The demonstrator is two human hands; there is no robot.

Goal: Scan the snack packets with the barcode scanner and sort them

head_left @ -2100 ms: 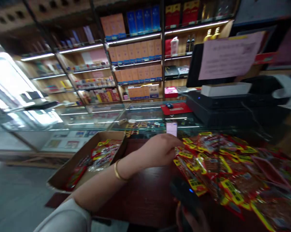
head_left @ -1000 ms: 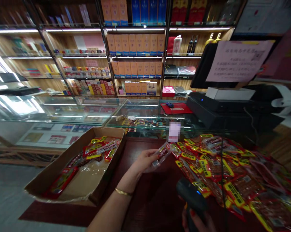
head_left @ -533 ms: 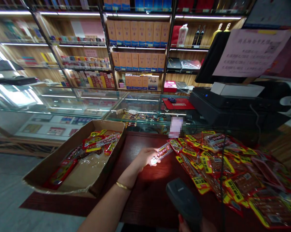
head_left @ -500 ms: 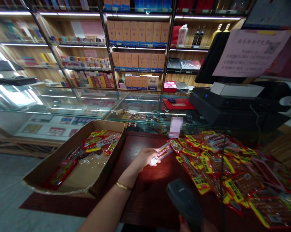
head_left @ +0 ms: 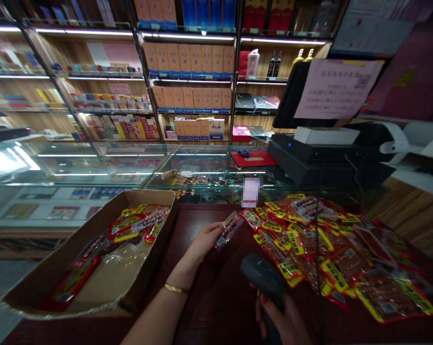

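My left hand (head_left: 204,241), with a gold bangle at the wrist, grips a slim clear snack packet (head_left: 229,230) by its near end, over the dark red tabletop (head_left: 205,292). Wrapped round the handle of a black handheld barcode scanner (head_left: 263,275) is my right hand (head_left: 281,314), low in the view. The scanner's head points toward the packet. To the right lies a heap of red and yellow snack packets (head_left: 342,268). At the left, a shallow cardboard box (head_left: 126,299) holds several similar packets (head_left: 137,223).
A glass display counter (head_left: 104,165) runs behind the table. On it stand a monitor with a paper sign (head_left: 334,91), a black cash drawer (head_left: 324,163) and a red mouse pad (head_left: 254,158). The scanner's cable (head_left: 317,258) hangs across the heap. Stocked shelves (head_left: 189,81) line the wall.
The bright scanner light on the packet has gone out. My right hand and the scanner show higher in the view. The camera view has shifted, and the packet now tilts more steeply.
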